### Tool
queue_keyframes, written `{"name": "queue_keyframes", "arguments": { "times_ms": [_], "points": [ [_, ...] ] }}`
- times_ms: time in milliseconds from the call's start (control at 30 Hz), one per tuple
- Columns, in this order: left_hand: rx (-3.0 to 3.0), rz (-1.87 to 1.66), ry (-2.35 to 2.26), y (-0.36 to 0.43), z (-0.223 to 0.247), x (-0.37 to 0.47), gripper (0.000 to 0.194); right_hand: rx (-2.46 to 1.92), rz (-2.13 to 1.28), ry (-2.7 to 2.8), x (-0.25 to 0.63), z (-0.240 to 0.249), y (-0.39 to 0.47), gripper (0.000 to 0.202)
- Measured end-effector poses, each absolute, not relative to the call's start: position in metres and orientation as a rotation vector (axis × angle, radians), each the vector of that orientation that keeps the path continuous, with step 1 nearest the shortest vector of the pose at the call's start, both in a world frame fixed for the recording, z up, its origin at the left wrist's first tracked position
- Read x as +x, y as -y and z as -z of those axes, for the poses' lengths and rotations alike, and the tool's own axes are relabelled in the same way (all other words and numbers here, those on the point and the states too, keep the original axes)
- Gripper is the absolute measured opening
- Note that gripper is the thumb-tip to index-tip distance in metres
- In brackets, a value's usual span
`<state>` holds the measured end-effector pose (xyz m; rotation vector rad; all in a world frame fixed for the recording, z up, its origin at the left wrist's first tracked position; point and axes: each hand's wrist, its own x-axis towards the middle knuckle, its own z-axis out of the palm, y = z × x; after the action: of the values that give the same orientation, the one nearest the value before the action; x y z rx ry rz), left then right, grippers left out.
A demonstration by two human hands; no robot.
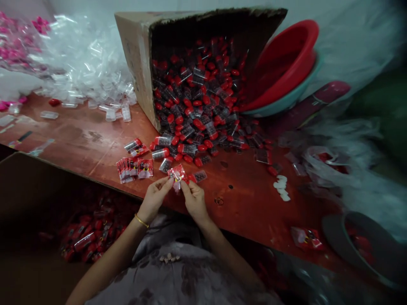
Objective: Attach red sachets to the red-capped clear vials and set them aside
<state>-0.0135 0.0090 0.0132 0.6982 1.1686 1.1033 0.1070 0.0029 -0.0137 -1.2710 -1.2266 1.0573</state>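
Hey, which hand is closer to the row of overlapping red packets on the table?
Left. The left hand is just right of the overlapping red packets and nearer the person; the right hand is farther right, past the left one.

A long red-brown surface (248,220) and a pale wall (85,6) are shown in dim light.
The back of the room is filled by the wall, which is plain and a soft grey. At the right, a dark green patch (381,127) is seen, but what it is made of cannot be told. The surface is set on a slant across the view, and its front edge is cut straight. Its top is marked by scuffs and worn, dark spots. A soft shine is thrown on its left part, while its right end is left dull. Below the front edge, most is hidden in deep shade.
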Motion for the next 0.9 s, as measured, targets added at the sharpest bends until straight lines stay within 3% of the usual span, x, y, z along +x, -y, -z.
{"name": "queue_keyframes", "arguments": {
  "times_ms": [167,433,600,700,900],
  "points": [
    [0.512,-1.076,-1.150,-0.004,-0.014,-0.010,0.034,-1.351,-0.849,1.441,0.107,0.019,0.002,0.035],
    [0.405,-1.068,-1.197,-0.006,-0.013,-0.014,0.036,-1.292,-0.869,1.651,0.119,0.016,0.001,0.028],
    [0.349,-1.058,-1.168,-0.015,-0.016,-0.017,0.036,-1.478,-0.452,2.044,0.180,0.007,-0.026,0.028],
    [0.322,-1.006,-1.124,-0.019,-0.017,-0.018,0.037,-1.693,-0.287,2.186,0.207,0.013,-0.041,0.038],
    [0.291,-0.934,-1.086,-0.019,-0.018,-0.020,0.034,-1.700,-0.345,2.132,0.212,0.028,-0.035,0.026]
  ]
}}
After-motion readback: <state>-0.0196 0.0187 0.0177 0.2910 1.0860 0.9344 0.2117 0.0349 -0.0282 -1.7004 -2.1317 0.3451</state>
